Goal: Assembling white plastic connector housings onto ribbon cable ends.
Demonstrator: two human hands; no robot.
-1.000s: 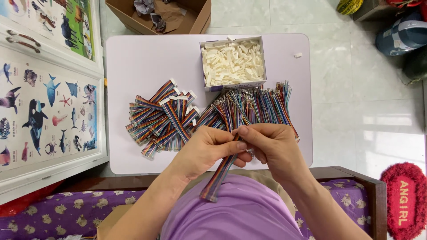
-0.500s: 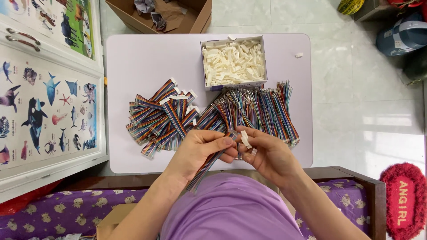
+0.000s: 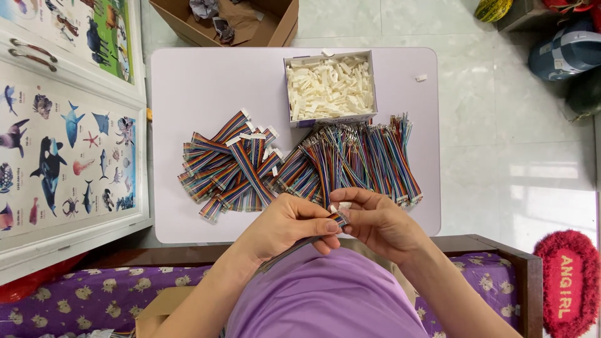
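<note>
Down at the near edge of the white bench [image 3: 188, 81], both hands are working on one rainbow ribbon cable [image 3: 294, 245]. The left hand [image 3: 285, 226] is pinching the cable's upper end between thumb and fingers, closed around it, while the rest of the cable is trailing down and to the left over the purple shirt [image 3: 325, 294]. The right hand [image 3: 379, 224] is meeting it from the other side, its fingertips [image 3: 345, 224] closing on the same end, where a small white connector piece [image 3: 344, 205] is showing just above the thumb; whether it is seated on the cable is too small to tell.

Just beyond the hands, a spread of loose multicoloured wire bundles [image 3: 363, 159] is lying on the bench, and to its left a heap of ribbon cables with white connectors fitted [image 3: 231, 166] is fanning out. Behind them, an open box of white connector housings [image 3: 330, 87] is sitting near the far edge, touching the wire bundles' far ends. One stray white piece [image 3: 421, 78] is lying well apart to the right. A brown cardboard box [image 3: 228, 22] is standing on the floor past the bench.
</note>
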